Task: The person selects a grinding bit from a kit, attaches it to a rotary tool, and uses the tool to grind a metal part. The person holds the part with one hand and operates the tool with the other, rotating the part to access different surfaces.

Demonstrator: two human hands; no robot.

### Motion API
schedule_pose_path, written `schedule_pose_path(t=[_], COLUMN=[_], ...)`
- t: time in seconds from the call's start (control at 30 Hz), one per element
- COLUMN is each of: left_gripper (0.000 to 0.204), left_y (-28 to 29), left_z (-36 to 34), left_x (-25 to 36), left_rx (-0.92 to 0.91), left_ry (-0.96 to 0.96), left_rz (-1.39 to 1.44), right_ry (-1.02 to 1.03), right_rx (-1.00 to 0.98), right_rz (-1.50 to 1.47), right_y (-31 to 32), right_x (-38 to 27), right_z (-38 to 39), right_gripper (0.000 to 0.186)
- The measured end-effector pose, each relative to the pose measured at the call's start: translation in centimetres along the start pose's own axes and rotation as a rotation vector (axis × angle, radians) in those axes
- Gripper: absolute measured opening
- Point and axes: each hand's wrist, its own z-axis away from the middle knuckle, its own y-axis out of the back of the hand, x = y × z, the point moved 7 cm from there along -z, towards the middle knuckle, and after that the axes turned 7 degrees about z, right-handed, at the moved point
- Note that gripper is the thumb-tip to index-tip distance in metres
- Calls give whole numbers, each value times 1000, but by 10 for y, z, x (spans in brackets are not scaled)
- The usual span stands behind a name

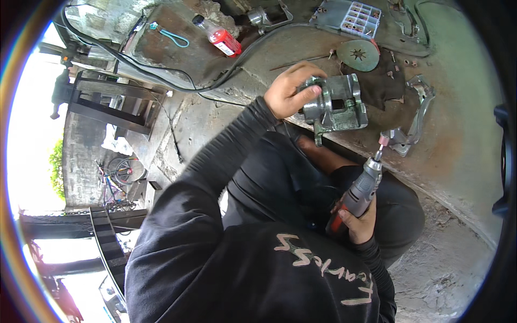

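My left hand grips a dark metal brake caliper by its rounded end, at the edge of the concrete ledge. Its thumb lies on top of the round part, while the undersides of the fingers are hidden. Lower and to the right, my right hand is wrapped round the grey and red body of a rotary tool. A small pink grinding stone sits in the tool's tip, which points up and away from me. The stone is apart from the caliper.
A metal bracket lies right of the caliper, beside a dark cloth. Further back are a round greenish disc, a compartment box and a bottle of red liquid. A black cable crosses the ledge.
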Motion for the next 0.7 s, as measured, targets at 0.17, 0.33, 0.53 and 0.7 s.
schedule_pose_path(t=[0.17,0.33,0.53,0.7], left_gripper=[39,34,34,38], left_y=[-33,-30,-42,-43], left_z=[-16,-15,5,17], left_x=[9,19,7,2], left_rx=[-528,-343,366,647], left_ry=[-308,-336,458,508], left_rz=[-107,-151,-197,624], right_ry=[-30,-18,51,55], right_rx=[-41,-34,42,110], right_rz=[-45,-33,82,164], right_y=[-8,-9,-3,2], right_x=[-2,-4,-5,-4], right_z=[1,2,-4,-4], right_gripper=[72,66,65,61])
